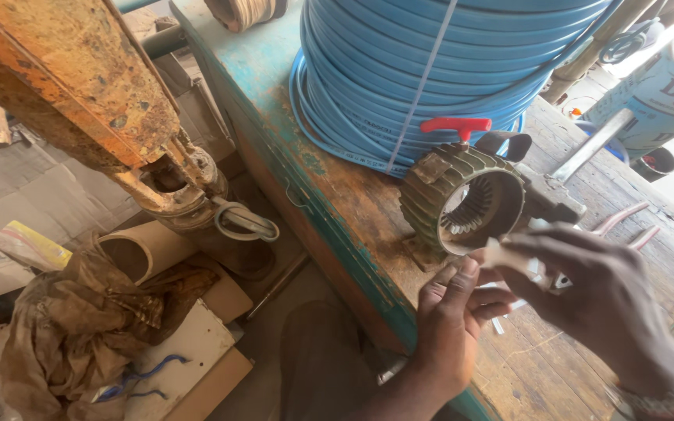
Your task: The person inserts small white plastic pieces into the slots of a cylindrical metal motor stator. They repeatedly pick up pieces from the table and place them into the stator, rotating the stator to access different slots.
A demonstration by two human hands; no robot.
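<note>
Both hands meet just in front of the ribbed motor stator (462,204), which lies on its side on the worn wooden bench (352,195) with its open bore turned toward the person. The left hand (450,327) is curled, thumb up, pinching the lower end of a small white strip (512,257); the right hand (606,300) closes its fingers over the other end, so the strip is held between the two, just off the stator's lower rim. A metal watch (661,401) sits on the right wrist.

Directly behind the stator stands a big coil of blue hose (431,70), bound by a thin white strap, and a red valve handle (455,125) pokes up between the coil and the stator. To the right of the stator a pair of pale pink tubes (626,218) lies on the bench. Left of the stator, off the bench edge and lower down, are a rusty orange metal frame (72,86), a cardboard tube (130,253) and a heap of dirty cloth (79,327).
</note>
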